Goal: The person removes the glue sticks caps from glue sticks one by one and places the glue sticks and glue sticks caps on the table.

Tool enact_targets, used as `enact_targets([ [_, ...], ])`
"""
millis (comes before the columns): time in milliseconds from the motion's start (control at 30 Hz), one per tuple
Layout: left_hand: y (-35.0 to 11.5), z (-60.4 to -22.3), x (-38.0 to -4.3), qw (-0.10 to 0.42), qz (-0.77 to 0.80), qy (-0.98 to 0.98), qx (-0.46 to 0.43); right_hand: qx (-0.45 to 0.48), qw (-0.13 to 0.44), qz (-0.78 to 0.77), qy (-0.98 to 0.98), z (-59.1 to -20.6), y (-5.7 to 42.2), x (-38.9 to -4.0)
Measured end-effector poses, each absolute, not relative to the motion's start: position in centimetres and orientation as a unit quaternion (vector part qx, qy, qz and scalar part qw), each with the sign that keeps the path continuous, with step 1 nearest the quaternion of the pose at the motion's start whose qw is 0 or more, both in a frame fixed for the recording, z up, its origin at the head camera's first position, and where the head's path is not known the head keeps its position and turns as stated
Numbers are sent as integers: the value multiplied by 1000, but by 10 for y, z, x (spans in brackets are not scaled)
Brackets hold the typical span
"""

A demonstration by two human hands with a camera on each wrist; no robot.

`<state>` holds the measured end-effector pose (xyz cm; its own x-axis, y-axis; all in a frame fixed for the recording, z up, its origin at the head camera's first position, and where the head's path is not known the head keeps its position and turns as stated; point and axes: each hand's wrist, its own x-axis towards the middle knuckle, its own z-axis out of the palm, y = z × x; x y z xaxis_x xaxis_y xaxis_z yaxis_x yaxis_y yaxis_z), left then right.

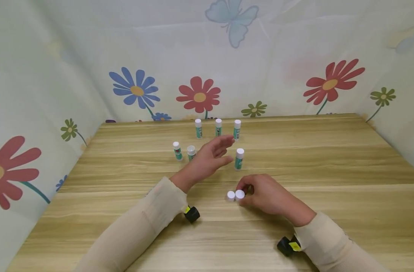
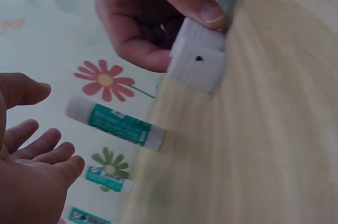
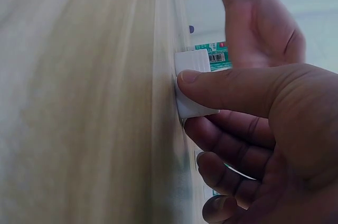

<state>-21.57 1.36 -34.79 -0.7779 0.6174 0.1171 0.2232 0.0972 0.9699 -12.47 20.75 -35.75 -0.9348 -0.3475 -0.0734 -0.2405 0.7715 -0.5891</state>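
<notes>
1. Hands: two. The left hand [image 1: 210, 158] is relaxed and grasps nothing, fingers extended, thumb apart; it is raised among the glue sticks.
2. The right hand [image 1: 266, 194] pinches one white cap [image 1: 239, 195] between thumb and fingers.
3. White caps, loose: two, side by side on the table [image 1: 329, 158], in front of the sticks. The second, smaller cap [image 1: 231, 196] is just left of the pinched one.
4. Glue sticks, green label and white top: six seen, all upright on the table.
5. Back row, three: left stick [image 1: 198, 129], middle stick [image 1: 218, 128], right stick [image 1: 237, 130]. The left hand's fingers overlap the base of the middle one.
6. Nearer row, three: two left of the left hand, an outer stick [image 1: 177, 152] and an inner stick [image 1: 191, 151], the latter partly covered; one lone stick [image 1: 239, 160] right of its fingertips.
7. Wrist cameras: two, black, one below each sleeve cuff.
8. Backdrop [image 1: 179, 49]: one butterfly and three large red flowers.
</notes>
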Motion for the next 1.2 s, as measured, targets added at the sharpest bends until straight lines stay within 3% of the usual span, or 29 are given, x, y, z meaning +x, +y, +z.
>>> enact_targets([
  [400, 31, -370, -222, 241, 621, 700, 258, -163, 84, -293, 938, -357, 205, -126],
  [1200, 42, -385, -228, 241, 611, 718, 232, -159, 89, -290, 940, -356, 207, -126],
])
